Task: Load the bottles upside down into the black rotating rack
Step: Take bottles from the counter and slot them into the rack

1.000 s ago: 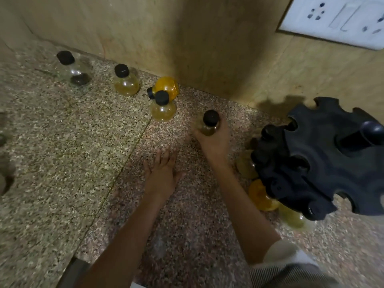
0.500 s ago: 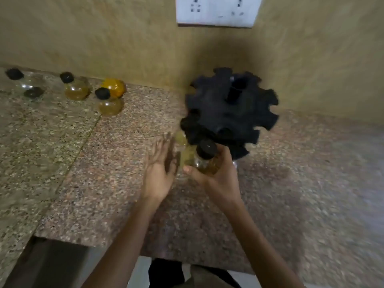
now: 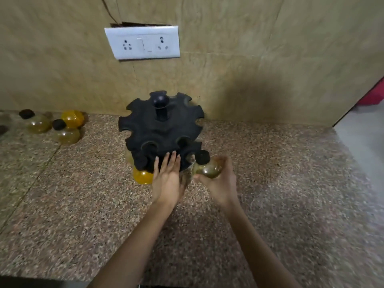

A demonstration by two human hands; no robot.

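Being held cap-up in right hand (image 3: 220,183): small round bottle (image 3: 207,167) of pale yellow liquid, black cap (image 3: 202,157), just beside front right edge of black rotating rack (image 3: 161,132). Left hand (image 3: 167,177) lying open, fingers straight, fingertips (image 3: 173,155) touching rack's front rim. Sitting under rack: orange bottle (image 3: 142,176), inverted. Rack standing on speckled granite counter (image 3: 270,194) near wall. Waiting far left: three more capped bottles (image 3: 66,133). Hanging on wall above: white socket plate (image 3: 142,42).

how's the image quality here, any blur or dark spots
Head view: dim warm light; the black slotted plastic rack throws a soft shadow right along the wall; the counter's right side smears with motion blur; the left-edge round amber bottles look soft.
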